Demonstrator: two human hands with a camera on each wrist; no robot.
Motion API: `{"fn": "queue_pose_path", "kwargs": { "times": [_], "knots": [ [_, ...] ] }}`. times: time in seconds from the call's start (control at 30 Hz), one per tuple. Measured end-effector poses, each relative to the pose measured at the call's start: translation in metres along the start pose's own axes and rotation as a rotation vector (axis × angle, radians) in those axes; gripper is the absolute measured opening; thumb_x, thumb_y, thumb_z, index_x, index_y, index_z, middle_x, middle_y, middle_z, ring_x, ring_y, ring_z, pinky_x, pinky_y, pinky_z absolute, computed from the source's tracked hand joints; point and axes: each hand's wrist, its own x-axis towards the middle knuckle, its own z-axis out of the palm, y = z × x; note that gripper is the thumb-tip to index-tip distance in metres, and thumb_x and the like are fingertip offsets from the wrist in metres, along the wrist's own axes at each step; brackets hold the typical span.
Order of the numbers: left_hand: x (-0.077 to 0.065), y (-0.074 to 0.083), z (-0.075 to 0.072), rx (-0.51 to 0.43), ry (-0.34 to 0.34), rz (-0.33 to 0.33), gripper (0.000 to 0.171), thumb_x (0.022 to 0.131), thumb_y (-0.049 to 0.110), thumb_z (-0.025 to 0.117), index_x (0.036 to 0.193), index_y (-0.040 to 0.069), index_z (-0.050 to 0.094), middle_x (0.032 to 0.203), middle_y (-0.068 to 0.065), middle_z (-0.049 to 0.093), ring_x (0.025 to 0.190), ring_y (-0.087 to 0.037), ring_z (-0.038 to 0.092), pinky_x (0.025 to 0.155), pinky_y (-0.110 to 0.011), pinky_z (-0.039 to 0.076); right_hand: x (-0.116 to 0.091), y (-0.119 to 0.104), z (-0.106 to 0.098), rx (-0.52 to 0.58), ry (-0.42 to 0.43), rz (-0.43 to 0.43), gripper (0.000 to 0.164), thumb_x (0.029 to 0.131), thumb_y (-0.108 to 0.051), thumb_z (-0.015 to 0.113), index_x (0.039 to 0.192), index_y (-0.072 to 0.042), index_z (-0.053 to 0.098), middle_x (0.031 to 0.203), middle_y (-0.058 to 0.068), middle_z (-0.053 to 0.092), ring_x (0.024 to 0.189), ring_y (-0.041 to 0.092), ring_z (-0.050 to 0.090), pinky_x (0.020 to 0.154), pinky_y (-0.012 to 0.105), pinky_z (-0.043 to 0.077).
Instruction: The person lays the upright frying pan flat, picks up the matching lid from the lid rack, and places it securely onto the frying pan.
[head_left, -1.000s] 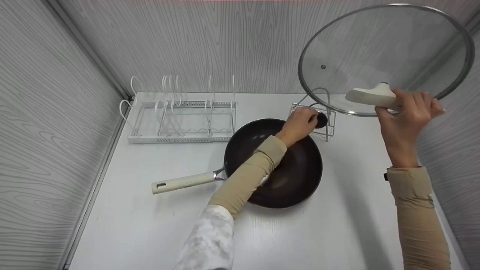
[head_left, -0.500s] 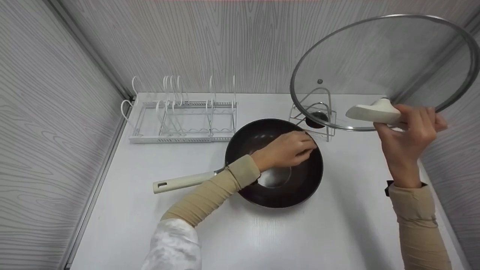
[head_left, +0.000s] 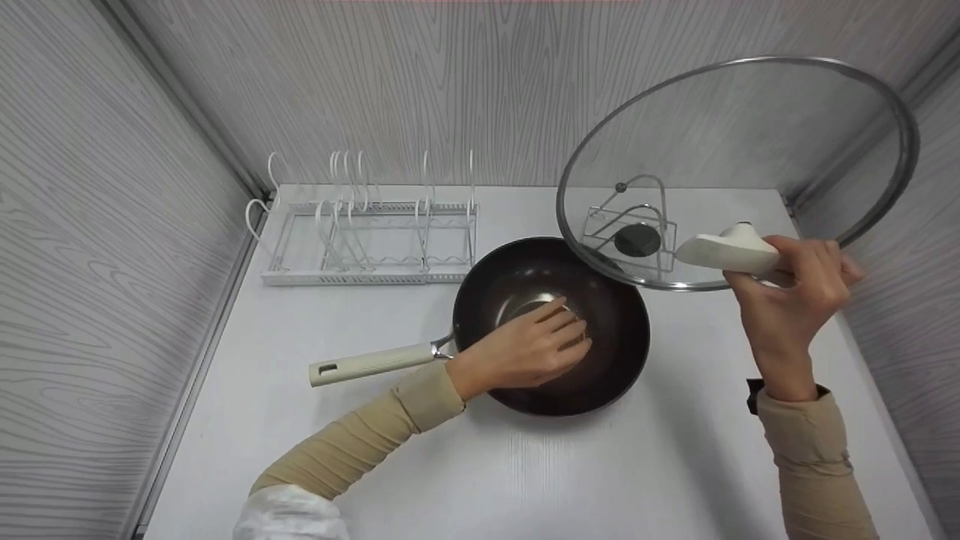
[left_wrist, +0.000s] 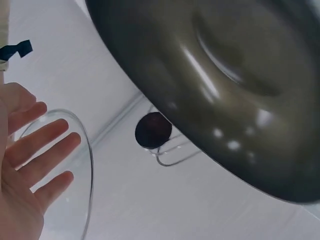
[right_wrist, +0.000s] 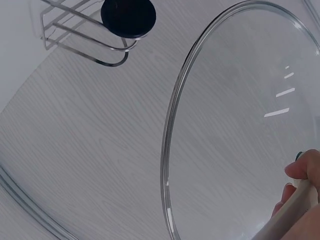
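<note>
My right hand (head_left: pixel 799 300) grips the cream handle (head_left: pixel 731 251) of a large glass lid (head_left: pixel 795 142) with a metal rim. The lid is held raised and tilted at the right, its lower left rim in front of the pan's edge in the head view. My left hand (head_left: pixel 529 349) is above the dark frying pan (head_left: pixel 619 360), its fingers loosely extended with nothing in them; the left wrist view shows them spread. The pan's cream handle (head_left: pixel 375 365) points left. Behind the lid, a round black piece (right_wrist: pixel 128 17) is at a small wire rack (right_wrist: pixel 80 53).
A white wire dish rack (head_left: pixel 345 279) with upright loops stands at the back left of the white table (head_left: pixel 525 480). Grey wood-grain panels (head_left: pixel 390 82) enclose the back and both sides.
My left hand has drawn back from the black piece at the small rack to above the pan, its fingers loosening. My right hand has lowered the lid and brought it slightly left.
</note>
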Motion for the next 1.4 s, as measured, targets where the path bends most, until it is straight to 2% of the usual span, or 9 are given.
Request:
{"fn": "queue_pose_path", "kwargs": {
  "times": [0.13,0.37,0.5,0.7,1.0,1.1,1.23,1.3,1.4],
  "knots": [
    [-0.03,0.001,-0.001,0.062,-0.012,-0.044,0.031,0.093,0.022,0.054,0.12,0.013,0.064,0.123,-0.01,0.064,0.114,-0.027,0.059,0.111,-0.044,0.039,-0.006,-0.003,0.0,0.009,-0.031,0.007,0.014,0.07,0.006,0.079,0.075,0.009,0.066,0.067,0.025,0.058,0.074,0.002,0.044,0.095,0.031,0.027],
    [-0.086,0.002,0.0,0.073,-0.06,-0.19,0.039,0.091,0.027,0.062,0.127,0.013,0.061,0.13,-0.016,0.06,0.119,-0.033,0.058,0.106,-0.047,0.044,-0.016,-0.01,0.002,0.032,-0.111,0.025,0.012,0.067,0.009,0.075,0.075,0.008,0.066,0.067,0.023,0.059,0.073,0.0,0.045,0.09,0.029,0.025],
    [-0.111,0.005,0.002,0.064,-0.104,-0.276,0.043,0.092,0.032,0.06,0.131,0.013,0.06,0.135,-0.018,0.056,0.121,-0.037,0.055,0.104,-0.051,0.044,-0.023,-0.012,0.003,0.04,-0.203,0.061,0.018,0.063,0.016,0.074,0.079,0.01,0.067,0.072,0.024,0.062,0.076,-0.002,0.046,0.09,0.028,0.024],
    [-0.141,0.008,0.008,0.065,-0.148,-0.343,0.049,0.092,0.038,0.06,0.134,0.013,0.058,0.137,-0.018,0.054,0.121,-0.037,0.055,0.103,-0.051,0.046,-0.039,0.005,0.006,0.038,-0.32,0.142,0.029,0.058,0.019,0.073,0.083,0.006,0.07,0.077,0.02,0.067,0.08,-0.002,0.049,0.091,0.029,0.022],
    [-0.174,0.013,0.019,0.054,-0.148,-0.484,0.052,0.089,0.036,0.064,0.132,0.007,0.058,0.129,-0.017,0.059,0.111,-0.036,0.059,0.093,-0.048,0.051,-0.056,0.009,0.013,0.03,-0.495,0.265,0.033,0.055,0.016,0.074,0.085,0.003,0.072,0.08,0.014,0.07,0.075,0.004,0.055,0.09,0.028,0.022],
    [-0.183,0.015,0.025,0.073,-0.11,-0.505,0.051,0.084,0.034,0.071,0.125,0.005,0.061,0.12,-0.016,0.063,0.104,-0.034,0.061,0.087,-0.047,0.052,-0.062,0.01,0.017,0.044,-0.543,0.338,0.036,0.053,0.017,0.074,0.087,0.004,0.072,0.083,0.016,0.071,0.081,0.012,0.056,0.088,0.031,0.027],
    [-0.194,0.015,0.032,0.099,-0.063,-0.53,0.04,0.086,0.03,0.067,0.115,0.002,0.063,0.104,-0.014,0.064,0.093,-0.032,0.061,0.077,-0.044,0.053,-0.069,0.011,0.022,0.039,-0.607,0.413,0.037,0.053,0.016,0.07,0.089,0.006,0.072,0.084,0.02,0.07,0.092,0.022,0.052,0.082,0.036,0.034],
    [-0.198,0.015,0.035,0.109,-0.041,-0.539,0.036,0.088,0.029,0.063,0.11,0.001,0.064,0.096,-0.013,0.063,0.084,-0.03,0.061,0.069,-0.041,0.053,-0.072,0.012,0.025,0.027,-0.642,0.428,0.038,0.052,0.015,0.07,0.089,0.005,0.073,0.082,0.019,0.071,0.089,0.023,0.055,0.08,0.034,0.039],
    [-0.2,0.014,0.038,0.114,-0.029,-0.541,0.031,0.09,0.028,0.059,0.106,0.001,0.063,0.085,-0.01,0.061,0.071,-0.026,0.06,0.056,-0.036,0.051,-0.076,0.014,0.029,-0.003,-0.691,0.44,0.04,0.052,0.014,0.071,0.09,0.004,0.074,0.079,0.016,0.072,0.075,0.023,0.061,0.072,0.028,0.045]
  ]
}}
